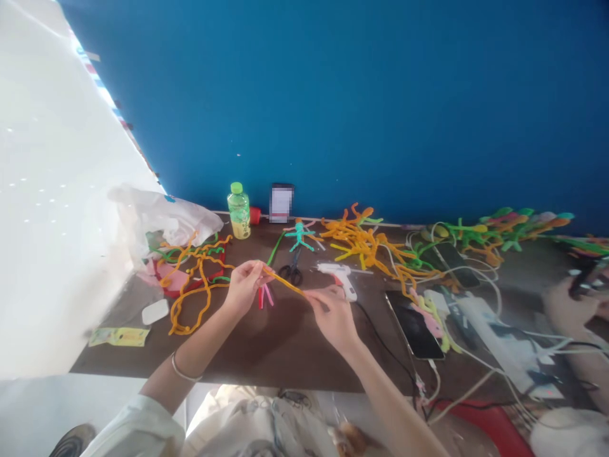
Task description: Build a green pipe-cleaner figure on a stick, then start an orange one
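An orange pipe cleaner (288,284) is stretched between my two hands above the dark table. My left hand (244,289) pinches its left end. The fingers of my right hand (333,316) are closed on its right end. Behind the hands lie dark-handled scissors (291,274), a green stem (276,249) and a small teal pipe-cleaner figure (300,236). Short pink and red stems (265,296) rest just beyond my left hand. A white glue gun (341,277) lies past my right hand.
Loose orange pipe cleaners (183,330) curl at the left. A green-capped bottle (239,212) stands at the back, left of a pile of orange pipe-cleaner pieces (349,230). To the right are a phone (416,327), a power strip (495,343), cables, and another person's hand (566,308).
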The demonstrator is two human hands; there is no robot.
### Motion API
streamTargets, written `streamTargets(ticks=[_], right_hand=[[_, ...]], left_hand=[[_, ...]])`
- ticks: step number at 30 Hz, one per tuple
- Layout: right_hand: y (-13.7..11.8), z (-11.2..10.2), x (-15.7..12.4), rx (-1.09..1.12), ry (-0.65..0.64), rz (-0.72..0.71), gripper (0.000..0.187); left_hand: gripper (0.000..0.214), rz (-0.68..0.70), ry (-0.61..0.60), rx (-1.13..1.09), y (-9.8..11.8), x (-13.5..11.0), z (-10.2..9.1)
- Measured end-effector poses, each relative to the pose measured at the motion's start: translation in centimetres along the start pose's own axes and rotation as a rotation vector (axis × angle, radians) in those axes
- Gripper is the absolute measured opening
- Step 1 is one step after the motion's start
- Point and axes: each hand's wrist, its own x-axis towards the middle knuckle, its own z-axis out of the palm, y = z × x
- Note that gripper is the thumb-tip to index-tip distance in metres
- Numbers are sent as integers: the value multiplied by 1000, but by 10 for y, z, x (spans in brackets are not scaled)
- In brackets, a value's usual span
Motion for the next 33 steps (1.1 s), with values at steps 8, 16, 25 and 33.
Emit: streamTargets(ticks=[8, 16, 25, 33], right_hand=[[-8, 12, -5, -388, 134, -297, 29], [-5, 27, -15, -176, 150, -8, 15], [-11, 51, -21, 933, 455, 595, 21], [-9, 68, -7, 1264, 635, 755, 23]], left_hand=[[12, -88, 160, -338, -22, 13, 11], [21, -195, 16, -325, -36, -9, 23], [13, -165, 118, -484, -45, -10, 35], [12, -24, 165, -473, -55, -14, 41]])
